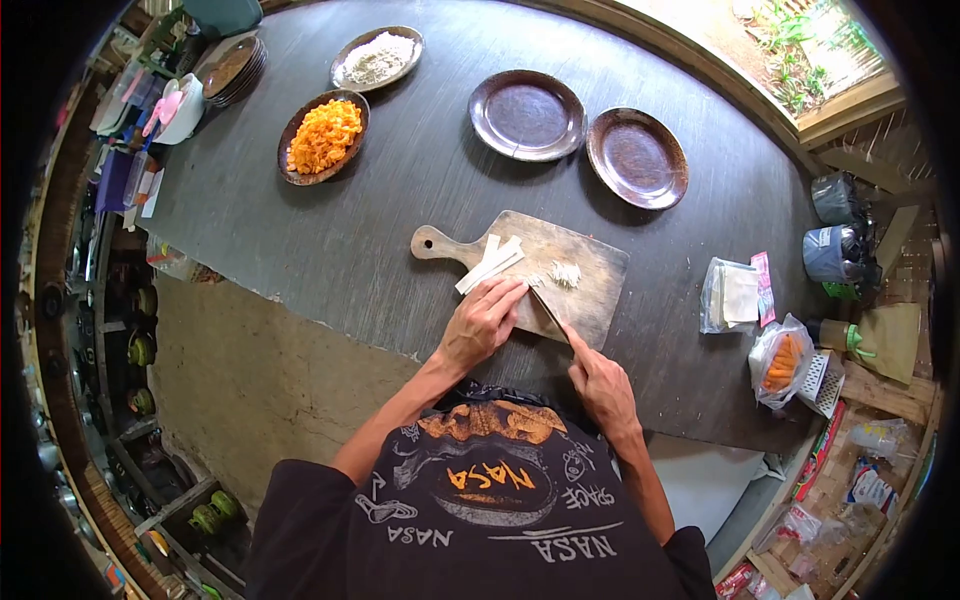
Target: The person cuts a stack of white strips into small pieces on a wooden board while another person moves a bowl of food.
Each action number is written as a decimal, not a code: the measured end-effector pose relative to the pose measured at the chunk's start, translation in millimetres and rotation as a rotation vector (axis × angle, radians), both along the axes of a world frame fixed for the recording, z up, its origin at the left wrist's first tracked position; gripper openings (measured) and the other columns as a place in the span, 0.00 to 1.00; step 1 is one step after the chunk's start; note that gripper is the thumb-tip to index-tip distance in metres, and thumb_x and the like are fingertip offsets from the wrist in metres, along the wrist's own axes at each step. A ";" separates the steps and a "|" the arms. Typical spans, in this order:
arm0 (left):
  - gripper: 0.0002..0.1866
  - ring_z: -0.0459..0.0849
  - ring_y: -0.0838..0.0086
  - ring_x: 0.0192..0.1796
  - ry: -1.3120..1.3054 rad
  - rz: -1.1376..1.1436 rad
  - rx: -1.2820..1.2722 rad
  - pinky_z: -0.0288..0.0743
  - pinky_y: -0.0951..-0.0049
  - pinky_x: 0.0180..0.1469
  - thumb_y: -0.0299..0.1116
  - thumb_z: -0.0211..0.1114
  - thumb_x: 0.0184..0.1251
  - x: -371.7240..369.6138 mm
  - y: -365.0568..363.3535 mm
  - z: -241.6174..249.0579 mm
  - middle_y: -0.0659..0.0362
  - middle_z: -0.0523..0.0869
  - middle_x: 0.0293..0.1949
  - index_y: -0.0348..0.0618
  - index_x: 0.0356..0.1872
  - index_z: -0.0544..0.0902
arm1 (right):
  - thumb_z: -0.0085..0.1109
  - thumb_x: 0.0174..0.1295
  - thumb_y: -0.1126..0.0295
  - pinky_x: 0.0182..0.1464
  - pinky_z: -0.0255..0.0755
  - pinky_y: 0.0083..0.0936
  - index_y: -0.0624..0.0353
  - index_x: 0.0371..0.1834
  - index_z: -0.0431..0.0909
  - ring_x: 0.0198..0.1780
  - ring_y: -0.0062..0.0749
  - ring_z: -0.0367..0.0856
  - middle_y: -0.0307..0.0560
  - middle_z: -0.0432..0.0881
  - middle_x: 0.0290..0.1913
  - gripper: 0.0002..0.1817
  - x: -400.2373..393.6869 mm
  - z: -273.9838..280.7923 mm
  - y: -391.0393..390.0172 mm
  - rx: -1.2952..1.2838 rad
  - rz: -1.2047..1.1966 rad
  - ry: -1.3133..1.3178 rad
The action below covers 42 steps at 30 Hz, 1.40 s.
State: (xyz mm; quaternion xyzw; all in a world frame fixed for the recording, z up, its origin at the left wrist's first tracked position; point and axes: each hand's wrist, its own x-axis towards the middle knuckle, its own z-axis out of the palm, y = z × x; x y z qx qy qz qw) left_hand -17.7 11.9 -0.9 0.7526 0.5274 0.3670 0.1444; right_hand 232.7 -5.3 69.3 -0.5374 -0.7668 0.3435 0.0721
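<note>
A: anything readable in there?
B: yeah, the black T-shirt (475, 535) says NASA three times, once in orange and twice in grey, plus SPACE in grey
A: what about the pink packet (763, 288)?
B: nah, too small to read tbh

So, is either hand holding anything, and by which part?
Right hand: a knife, by its handle end. Left hand: cannot tell; its fingers hide anything beneath them.

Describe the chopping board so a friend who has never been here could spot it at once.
Find the big dark table; the person's left hand and right hand are at its near side. The chopping board lies there, with white strips and a chopped white heap on it. Unlike the dark plates beyond it, it is pale, worn, straight-sided wood with a holed handle.
</note>
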 end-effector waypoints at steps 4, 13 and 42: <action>0.21 0.83 0.57 0.68 0.008 -0.018 0.008 0.77 0.60 0.73 0.22 0.68 0.67 0.1 -1.6 -6.0 0.50 0.87 0.62 0.32 0.61 0.85 | 0.56 0.70 0.74 0.46 0.78 0.50 0.47 0.83 0.68 0.40 0.60 0.86 0.63 0.85 0.37 0.35 0.3 -6.2 -1.7 0.035 0.006 0.067; 0.21 0.82 0.57 0.68 -0.003 -0.003 -0.016 0.77 0.60 0.73 0.22 0.68 0.68 1.0 -3.0 -3.5 0.50 0.87 0.63 0.32 0.62 0.85 | 0.57 0.72 0.70 0.45 0.82 0.52 0.38 0.84 0.65 0.39 0.59 0.88 0.58 0.86 0.38 0.36 -8.4 -10.9 3.2 0.054 -0.002 0.030; 0.21 0.83 0.59 0.66 -0.001 0.014 0.001 0.78 0.60 0.71 0.21 0.70 0.66 0.4 -1.9 -0.2 0.53 0.88 0.62 0.35 0.62 0.86 | 0.58 0.71 0.71 0.44 0.81 0.51 0.39 0.84 0.67 0.39 0.56 0.88 0.56 0.87 0.39 0.36 0.4 -5.9 2.6 0.007 0.007 -0.009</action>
